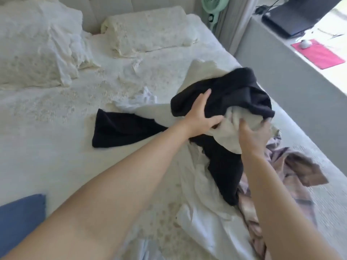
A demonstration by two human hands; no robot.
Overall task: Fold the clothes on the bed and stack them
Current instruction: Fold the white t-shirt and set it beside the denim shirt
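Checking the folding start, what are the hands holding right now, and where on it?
The left hand grips the black garment at its bunched near edge; the right hand grips the cream garment bunched under it.

No legible text or labels anywhere.

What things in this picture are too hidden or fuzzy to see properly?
Head view:
- Right hand: blurred, its fingers sunk into the beige cloth, so its grip is unclear.
- Black garment: bunched up, partly under the left hand; what kind of clothing it is can't be told.
- Blue item: cut off by the frame's left edge.
- Laptop: cut off at the top edge.
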